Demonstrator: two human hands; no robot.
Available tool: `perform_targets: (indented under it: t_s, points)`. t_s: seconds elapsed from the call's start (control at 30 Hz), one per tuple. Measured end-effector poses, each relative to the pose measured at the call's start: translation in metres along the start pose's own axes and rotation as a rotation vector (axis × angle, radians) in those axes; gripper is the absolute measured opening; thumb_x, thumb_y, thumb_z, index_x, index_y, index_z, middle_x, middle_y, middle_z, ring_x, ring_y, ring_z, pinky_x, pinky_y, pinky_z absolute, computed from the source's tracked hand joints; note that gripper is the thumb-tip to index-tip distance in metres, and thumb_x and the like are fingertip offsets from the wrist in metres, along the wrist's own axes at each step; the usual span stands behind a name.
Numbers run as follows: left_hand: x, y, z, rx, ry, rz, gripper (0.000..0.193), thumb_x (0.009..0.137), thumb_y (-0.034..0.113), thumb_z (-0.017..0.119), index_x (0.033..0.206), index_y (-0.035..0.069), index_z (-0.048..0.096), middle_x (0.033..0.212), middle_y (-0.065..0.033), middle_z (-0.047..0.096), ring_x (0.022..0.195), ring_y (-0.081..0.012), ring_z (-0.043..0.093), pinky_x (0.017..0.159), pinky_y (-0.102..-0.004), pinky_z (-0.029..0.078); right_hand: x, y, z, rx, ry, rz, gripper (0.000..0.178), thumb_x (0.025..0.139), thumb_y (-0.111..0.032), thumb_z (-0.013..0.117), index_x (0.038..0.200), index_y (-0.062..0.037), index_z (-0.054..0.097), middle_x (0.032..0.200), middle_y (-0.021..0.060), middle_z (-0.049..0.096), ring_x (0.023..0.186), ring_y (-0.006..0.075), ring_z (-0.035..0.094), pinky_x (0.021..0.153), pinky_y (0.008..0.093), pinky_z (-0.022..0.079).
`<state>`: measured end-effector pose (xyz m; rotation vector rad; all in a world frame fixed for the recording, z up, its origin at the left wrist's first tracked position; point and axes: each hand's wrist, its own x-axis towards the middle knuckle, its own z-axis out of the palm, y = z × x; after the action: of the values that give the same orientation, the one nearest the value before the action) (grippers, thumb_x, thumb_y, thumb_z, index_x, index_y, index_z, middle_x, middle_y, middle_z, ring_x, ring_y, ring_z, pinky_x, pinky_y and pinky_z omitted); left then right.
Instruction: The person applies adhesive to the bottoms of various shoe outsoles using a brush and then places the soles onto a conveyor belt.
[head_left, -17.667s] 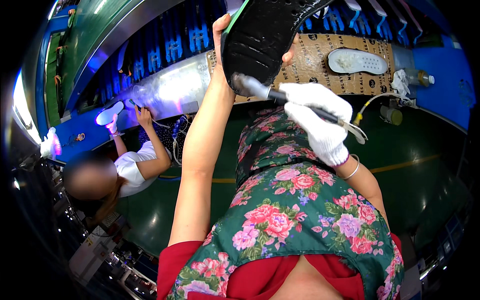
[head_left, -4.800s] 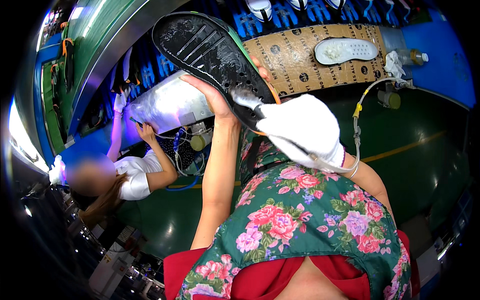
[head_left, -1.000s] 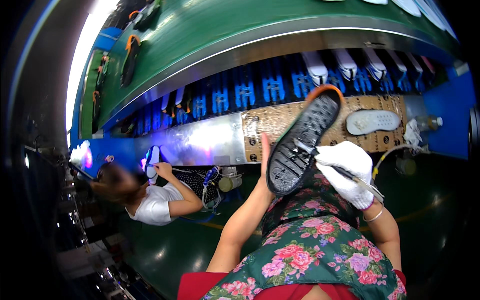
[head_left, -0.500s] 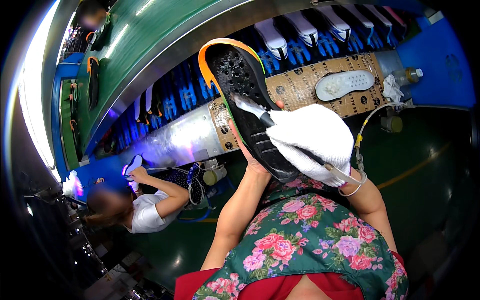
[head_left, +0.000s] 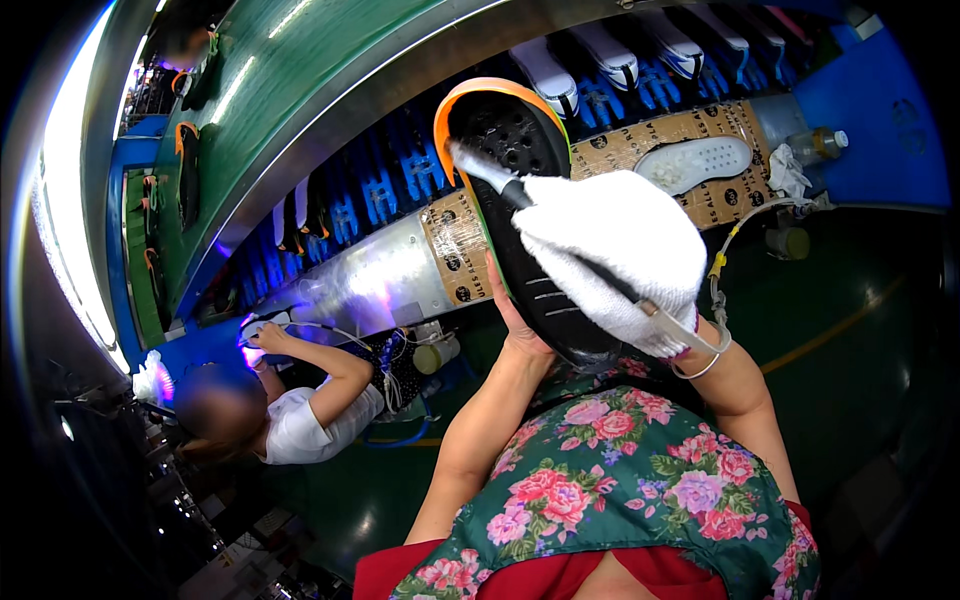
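Observation:
A black shoe sole (head_left: 512, 250) with an orange and green rim is held tilted in front of my body, its inner side up. My bare left hand (head_left: 525, 335) grips it from below and along its left edge. My right hand (head_left: 620, 260), in a white knit glove, is closed on a brush (head_left: 487, 170) with a dark ferrule and pale bristles. The bristle tip touches or hovers at the orange rim near the upper left end; I cannot tell which. A clear tube (head_left: 690, 350) runs from the brush's handle end past my right wrist. The glove hides the sole's right side.
A pale grey sole (head_left: 715, 160) lies on the cardboard-covered ledge (head_left: 610, 155). White shoes (head_left: 680, 45) line a blue rack behind. A green conveyor (head_left: 330, 50) carries more soles. At the left, a co-worker (head_left: 315, 415) handles a shoe part. A clear bottle (head_left: 820, 147) lies at the right.
The sole has shifted slightly right. The brush has moved from the sole's middle up and left to its orange rim. The co-worker's hands have moved slightly.

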<state>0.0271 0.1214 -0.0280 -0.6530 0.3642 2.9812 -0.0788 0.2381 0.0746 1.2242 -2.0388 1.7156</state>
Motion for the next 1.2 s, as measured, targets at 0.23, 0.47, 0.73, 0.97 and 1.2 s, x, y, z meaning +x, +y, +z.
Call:
perform_targets:
  t_s: [0.23,0.47,0.73,0.97,1.2]
  points:
    - [0.003,0.003,0.001,-0.006,0.069,0.045,0.088,0.085,0.078,0.045,0.15,0.019,0.037,0.149,-0.0099,0.045,0.135,-0.0328,0.044,0.114,-0.0541,0.034,-0.004,0.0,-0.001,0.114,-0.003,0.052,0.03,0.074,-0.004,0.076,0.105,-0.0062,0.075,0.101,0.012,0.074,0.091,0.0259,0.071,0.08,0.035,0.055]
    - [0.004,-0.001,0.012,0.147,-0.007,0.163,0.083,0.09,0.072,0.043,0.153,0.02,0.034,0.152,-0.0065,0.042,0.137,-0.0306,0.044,0.115,-0.0522,0.034,-0.008,0.01,-0.008,0.044,0.08,0.05,0.031,0.078,-0.004,0.073,0.109,-0.001,0.07,0.11,0.0162,0.071,0.095,0.0269,0.07,0.082,0.0362,0.055]
    - [0.015,0.001,-0.007,-0.299,-0.32,0.044,0.088,0.087,0.077,0.04,0.153,0.018,0.031,0.153,-0.0091,0.04,0.139,-0.0317,0.04,0.116,-0.0525,0.03,-0.019,0.008,-0.002,0.25,0.216,0.253,0.018,0.075,0.003,0.074,0.094,0.0009,0.074,0.095,0.0162,0.074,0.081,0.0245,0.072,0.073,0.0332,0.056]
    - [0.03,-0.002,-0.014,-0.285,-0.304,0.059,0.097,0.082,0.08,0.047,0.151,0.014,0.032,0.142,-0.0203,0.047,0.126,-0.0335,0.052,0.105,-0.0501,0.045,-0.026,-0.008,0.0,0.15,0.138,0.144,0.02,0.074,0.0,0.076,0.094,-0.002,0.074,0.094,0.0156,0.073,0.081,0.0272,0.071,0.076,0.0342,0.055]
    - [0.028,0.003,0.022,-0.072,-0.356,0.128,0.095,0.082,0.08,0.047,0.151,0.018,0.029,0.14,-0.0153,0.049,0.119,-0.0386,0.056,0.096,-0.0554,0.053,-0.038,-0.007,0.0,-0.046,0.104,0.056,0.019,0.077,0.001,0.074,0.095,-0.0028,0.075,0.097,0.0135,0.074,0.086,0.0267,0.071,0.08,0.0374,0.055]
